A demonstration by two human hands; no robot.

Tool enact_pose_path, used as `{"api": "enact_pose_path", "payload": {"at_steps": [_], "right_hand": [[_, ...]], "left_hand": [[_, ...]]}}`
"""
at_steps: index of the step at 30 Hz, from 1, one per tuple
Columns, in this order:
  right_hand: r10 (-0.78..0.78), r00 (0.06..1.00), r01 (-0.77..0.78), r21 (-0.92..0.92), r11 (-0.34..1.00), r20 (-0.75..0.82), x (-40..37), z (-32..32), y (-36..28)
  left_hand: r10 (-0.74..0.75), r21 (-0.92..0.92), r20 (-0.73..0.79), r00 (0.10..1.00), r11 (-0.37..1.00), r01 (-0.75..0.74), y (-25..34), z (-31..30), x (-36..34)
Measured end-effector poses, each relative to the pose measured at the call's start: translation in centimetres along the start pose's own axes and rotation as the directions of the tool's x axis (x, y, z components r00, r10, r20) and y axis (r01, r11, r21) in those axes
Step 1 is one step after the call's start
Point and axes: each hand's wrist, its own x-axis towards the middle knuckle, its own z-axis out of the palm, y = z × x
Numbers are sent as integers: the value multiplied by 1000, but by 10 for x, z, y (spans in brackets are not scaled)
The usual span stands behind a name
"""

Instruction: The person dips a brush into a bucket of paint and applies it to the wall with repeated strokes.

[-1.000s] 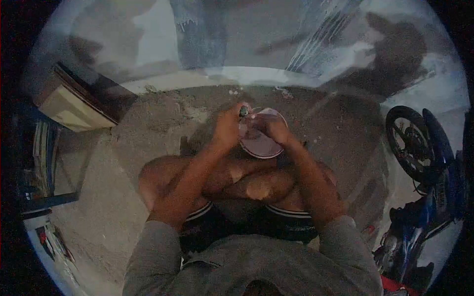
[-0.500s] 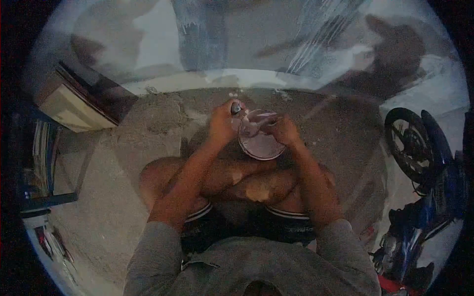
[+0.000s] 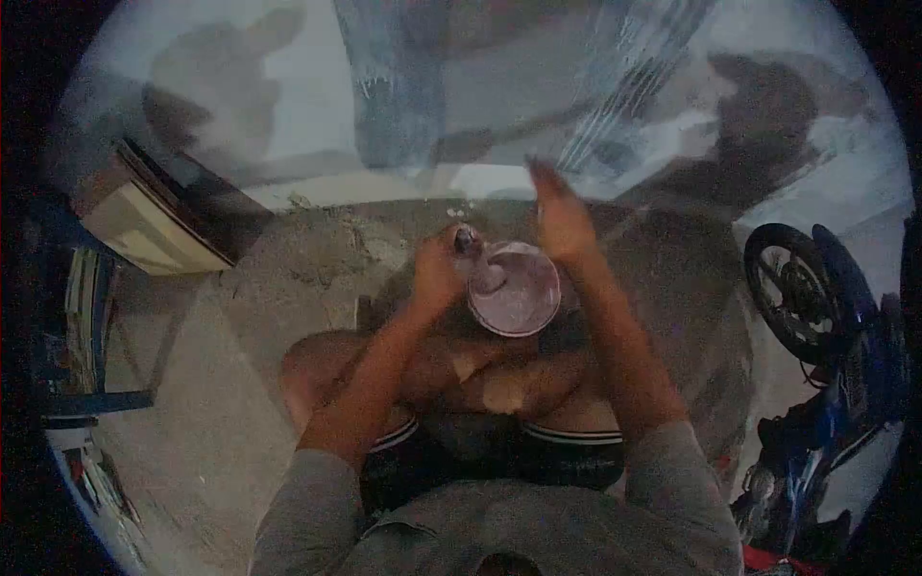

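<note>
A round container [image 3: 519, 305] with pale pinkish contents is in front of my crossed legs. Beside its upper left rim is my left hand [image 3: 446, 261], fingers closed round a small dark object [image 3: 466, 238] too dim to identify. My right hand [image 3: 562, 219] is raised above and to the right of the container, blurred, with a finger or thin item pointing up toward the wall; whether it holds anything is unclear.
Ahead is a wall [image 3: 490, 96] with bluish-grey patches and shadows. A motorbike wheel [image 3: 792, 288] and frame stand at the right. A pale board [image 3: 158, 228] leans at the left, near a blue-framed rack [image 3: 101, 401]. Small white bits [image 3: 456, 211] lie on the floor.
My right hand has moved from over the container up toward the wall. More of the container's contents shows. My left hand stays at its rim.
</note>
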Motion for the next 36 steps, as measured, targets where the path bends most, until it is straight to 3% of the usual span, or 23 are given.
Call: {"api": "enact_pose_path", "payload": {"at_steps": [3,4,6,7,9,11,12,13,14,16,18,20,22,23,24,25,26,28,30,31,34,35,36], "right_hand": [[-232,857,205,-109,973,-459,66,-56,-27],[-233,854,205,-111,973,-464,84,-56,-27],[-333,772,103,-412,906,-541,114,-58,-27],[-341,765,103,-418,902,-547,117,-47,-23],[-265,849,98,-357,929,-457,111,0,-6],[-175,904,82,-244,966,-390,85,29,-9],[0,999,-6,-190,982,-32,84,32,-7],[163,928,-111,-170,979,336,83,27,-9],[165,930,-113,-171,979,330,84,22,-9],[-145,933,189,-108,976,329,87,5,-10],[-121,915,110,49,993,386,114,-48,-22],[-240,962,236,41,971,127,154,-76,-9],[-117,991,117,-6,993,-58,183,-129,-16],[-116,948,140,61,988,-297,178,-163,-38],[-108,848,192,110,975,-519,173,-197,-62],[-108,609,384,172,907,-786,162,-213,-81],[-112,611,387,172,906,-784,163,-206,-78],[-277,609,264,-140,954,-743,162,-168,-60],[-424,624,127,-450,884,-657,160,-124,-37],[-485,638,57,-591,804,-599,160,-108,-28],[-284,895,131,-405,905,-345,109,-50,-14],[-215,954,145,-308,940,-208,93,-33,-7],[-71,995,85,-194,977,76,74,-32,-7]], "left_hand": [[-75,155,9,997,985,73,-6,3,1],[-69,157,8,998,985,67,-15,7,-1],[25,148,-27,999,989,-21,-27,11,-1],[62,145,-42,997,988,-55,-26,10,2],[1,-164,75,997,986,11,5,-5,4],[-64,-111,56,996,991,70,-13,4,5],[-134,-58,40,990,989,136,-25,10,4],[-132,-55,41,990,989,134,-27,12,2],[-77,35,11,997,996,77,-30,14,2],[-14,129,-13,1000,992,16,-26,12,1],[-65,-51,29,997,996,66,-5,5,3],[-73,-161,-2,997,984,72,-42,24,-2],[-81,-271,-34,996,960,69,-43,23,1],[-58,-124,-9,998,991,57,-20,10,4],[-43,21,17,999,999,42,-7,5,6],[-41,17,10,999,999,41,-15,11,7],[-60,-163,-17,998,985,57,-24,17,7],[-88,-332,-32,996,941,72,-35,22,2],[-1,-96,-3,1000,995,0,-13,9,5],[6,-95,-2,1000,995,-6,-5,5,7],[-159,42,42,986,987,157,6,4,4],[-73,-52,33,997,996,74,-1,6,1],[17,-140,19,1000,990,-14,-9,8,-1]]}}
